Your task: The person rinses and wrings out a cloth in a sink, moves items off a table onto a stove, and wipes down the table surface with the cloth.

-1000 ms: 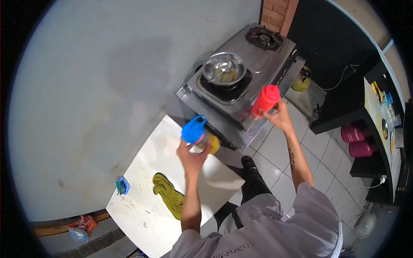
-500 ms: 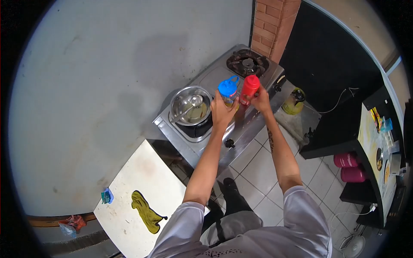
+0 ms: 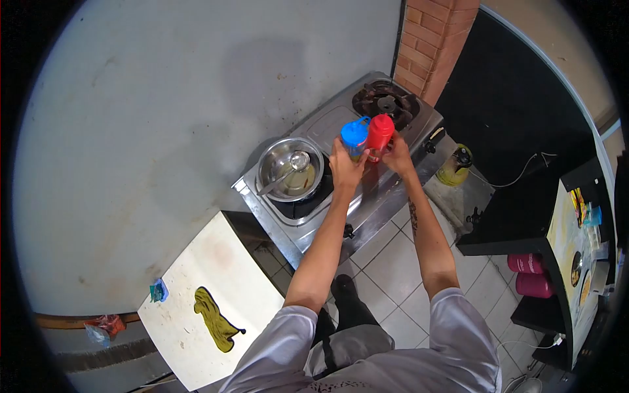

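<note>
- Head view, stage: the blue-capped bottle [image 3: 354,134] and the red bottle [image 3: 380,133] are both in hand, side by side over the stove [image 3: 329,126]. This pairing appears complete; release of either bottle is not yet done. Whether their bases rest on the metal cannot be told, since fingers cover the lower parts.
- Head view, left grip: the left hand [image 3: 344,168] closes round the body of the blue-capped bottle, thumb on the near side and fingers on the outer side. The cap projects above the grip, towards the rear burner [image 3: 386,106].
- Head view, right grip: the right hand [image 3: 398,158] clasps the lower body of the red bottle from its outer side. The nozzle end is uncovered and points away from the wearer.
- Head view, spacing: the two bottles lie between the hands, their caps close together; contact between them cannot be confirmed.
- Head view, surroundings: the bowl [image 3: 270,156], with a ladle [image 3: 299,160] and a little pale yellow matter inside, sits over the other burner, beside the left hand. A green cloth [image 3: 214,319] lies on the white table [image 3: 177,347], well apart from both bottles.
</note>
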`<state>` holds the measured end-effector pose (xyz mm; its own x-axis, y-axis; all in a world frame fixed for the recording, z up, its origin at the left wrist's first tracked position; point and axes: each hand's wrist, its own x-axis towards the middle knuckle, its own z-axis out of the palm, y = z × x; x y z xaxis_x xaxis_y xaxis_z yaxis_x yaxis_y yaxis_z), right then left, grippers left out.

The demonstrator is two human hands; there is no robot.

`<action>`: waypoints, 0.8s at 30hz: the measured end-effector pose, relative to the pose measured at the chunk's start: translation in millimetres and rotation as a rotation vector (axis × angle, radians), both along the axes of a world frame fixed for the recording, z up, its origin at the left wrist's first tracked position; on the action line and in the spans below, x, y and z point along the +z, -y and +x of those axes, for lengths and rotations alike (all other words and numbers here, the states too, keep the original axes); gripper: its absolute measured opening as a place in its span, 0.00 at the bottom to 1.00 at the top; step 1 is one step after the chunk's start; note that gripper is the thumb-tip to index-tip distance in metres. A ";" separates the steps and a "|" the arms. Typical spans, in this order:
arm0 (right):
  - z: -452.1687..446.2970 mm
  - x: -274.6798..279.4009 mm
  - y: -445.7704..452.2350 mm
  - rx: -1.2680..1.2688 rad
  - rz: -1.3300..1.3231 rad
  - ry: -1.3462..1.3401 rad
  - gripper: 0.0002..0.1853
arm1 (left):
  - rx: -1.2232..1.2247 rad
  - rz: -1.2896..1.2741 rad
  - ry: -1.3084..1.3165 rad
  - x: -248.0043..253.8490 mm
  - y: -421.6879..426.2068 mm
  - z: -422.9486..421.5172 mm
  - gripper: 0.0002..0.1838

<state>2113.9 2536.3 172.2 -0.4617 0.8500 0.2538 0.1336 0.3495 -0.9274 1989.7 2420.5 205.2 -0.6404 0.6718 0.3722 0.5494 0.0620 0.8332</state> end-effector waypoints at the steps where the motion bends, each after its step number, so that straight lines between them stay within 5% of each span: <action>1: 2.1 -1.5 0.2 0.033 -0.001 0.004 0.37 | -0.031 -0.013 0.020 -2.5 1.2 0.3 0.36; 4: 13.6 -18.2 -8.9 -0.011 0.117 0.168 0.39 | -0.051 0.022 -0.016 -3.4 16.8 11.0 0.39; 6: 31.8 -41.8 -2.2 -0.313 0.315 0.294 0.35 | -0.171 0.124 -0.072 -1.2 42.6 14.3 0.36; 10: 64.6 22.1 78.4 -0.204 0.046 0.462 0.14 | -0.585 -0.024 0.479 4.8 158.7 28.1 0.26; 11: 60.6 32.8 106.5 -0.151 0.052 0.473 0.11 | -0.520 -0.025 0.481 3.2 190.1 19.4 0.26; 13: 42.7 36.4 166.0 0.028 0.027 0.476 0.09 | -0.777 -0.180 0.774 3.8 259.5 0.1 0.20; 15: 16.6 23.9 223.3 0.293 -0.067 0.436 0.08 | -0.717 -0.321 0.703 4.3 327.7 -28.7 0.16; 18: -34.5 -14.5 305.2 0.642 -0.195 0.462 0.08 | -0.377 -0.246 0.946 -11.9 437.0 -66.6 0.15; 21: -82.7 -7.6 386.9 0.827 -0.137 0.393 0.09 | -0.045 -0.085 0.792 -32.7 539.0 -97.3 0.16; 24: -122.8 -37.5 457.2 0.994 -0.192 0.417 0.10 | 0.559 0.096 0.858 -33.8 611.2 -113.1 0.13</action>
<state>1991.1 2079.1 134.8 -0.9822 0.0594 -0.1781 0.1877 0.3295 -0.9253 1876.5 1809.3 171.4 -0.9280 0.1873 -0.3220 -0.3205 0.0390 0.9464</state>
